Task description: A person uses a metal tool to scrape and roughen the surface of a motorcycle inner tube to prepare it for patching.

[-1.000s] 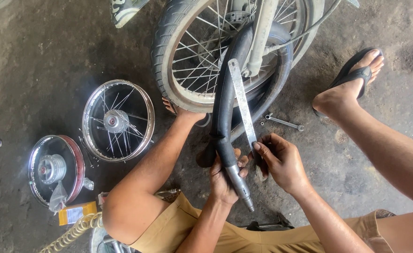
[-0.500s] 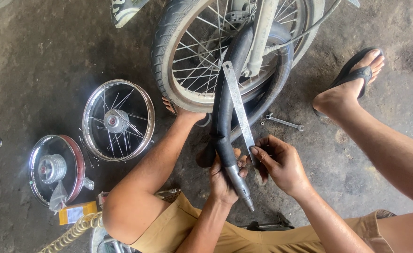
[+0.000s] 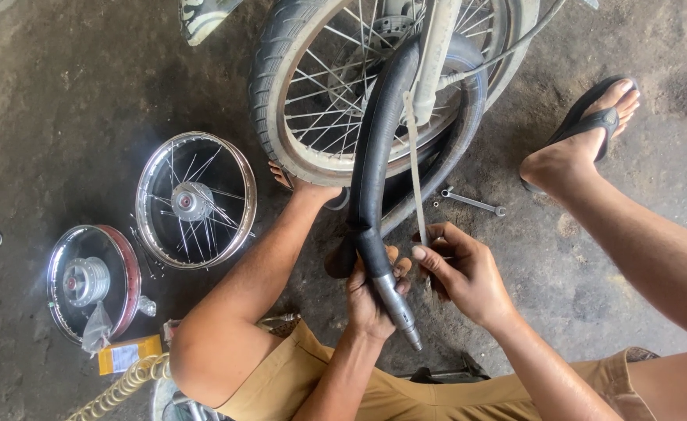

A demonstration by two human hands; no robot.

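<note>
Inner tube [image 3: 375, 148] off rim, draped over mounted wheel [image 3: 312, 93]. Left hand [image 3: 371, 292] wrapped around tube end; right hand [image 3: 464, 273] pinching tyre lever [image 3: 415, 168]. Refit undone.

Left hand [image 3: 371, 292] grips black inner tube [image 3: 375, 156] above metal nozzle [image 3: 398, 309]. Right hand [image 3: 460, 273], just beside grip, pinches flat metal lever [image 3: 415, 171]. Spoked wheel [image 3: 312, 86] beyond grip.
</note>
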